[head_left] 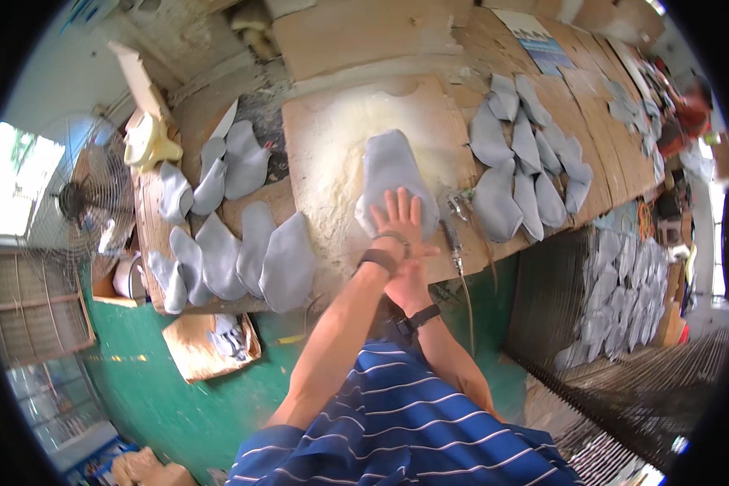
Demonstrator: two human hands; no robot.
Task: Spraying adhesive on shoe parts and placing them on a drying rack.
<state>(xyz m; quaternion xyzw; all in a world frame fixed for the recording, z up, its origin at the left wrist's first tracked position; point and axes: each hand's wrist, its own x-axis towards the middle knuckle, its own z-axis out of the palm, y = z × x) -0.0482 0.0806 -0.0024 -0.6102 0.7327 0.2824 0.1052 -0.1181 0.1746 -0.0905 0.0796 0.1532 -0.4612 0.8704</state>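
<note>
Cluttered workshop, wooden desk (332, 130) dusted pale with powder. Left hand (398, 217) flat, fingers (397, 202) spread wide, pressing the grey shaped piece (389, 174) lying directly under and beyond the fingertips. Right hand (405, 283) below the left wrist, grip impossible to tell. Best pressed evenly, palm flat, smoothing outward toward the far edge.

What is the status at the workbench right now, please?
Left hand flat, fingers spread, pressing the grey piece. Right hand beneath the left wrist, grip hidden. Piece lies on the pale board. Metal tool close on the right.
</note>
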